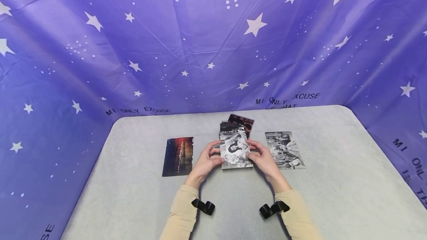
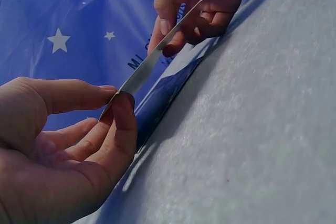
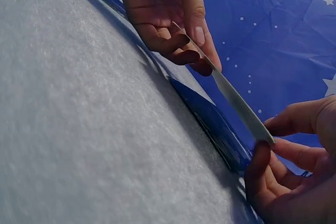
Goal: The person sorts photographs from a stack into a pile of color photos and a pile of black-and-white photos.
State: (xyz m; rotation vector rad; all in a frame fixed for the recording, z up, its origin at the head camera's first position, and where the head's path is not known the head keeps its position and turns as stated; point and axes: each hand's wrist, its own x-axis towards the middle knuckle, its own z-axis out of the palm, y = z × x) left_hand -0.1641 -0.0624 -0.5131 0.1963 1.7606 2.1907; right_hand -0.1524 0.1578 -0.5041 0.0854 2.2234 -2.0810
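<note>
Both hands hold one black-and-white photo print (image 1: pixel 235 151) above the table, picture side up. My left hand (image 1: pixel 208 162) pinches its left edge between thumb and fingers. Along the opposite edge, the right hand (image 1: pixel 265 160) grips in the same way. Seen nearly edge-on in the left wrist view, the photo print (image 2: pixel 142 73) is thin and tilted. The right wrist view also shows the print (image 3: pixel 236 100) raised off the tabletop. Behind it, partly covered in the head view, lie several overlapping dark photos (image 1: pixel 241 121).
A dark, orange-toned photo (image 1: pixel 178 156) lies left of the left hand. To the right of the right hand is another black-and-white photo (image 1: pixel 285 149). The grey table (image 1: pixel 133 195) meets a purple star-patterned cloth (image 1: pixel 207 40) at the back and sides.
</note>
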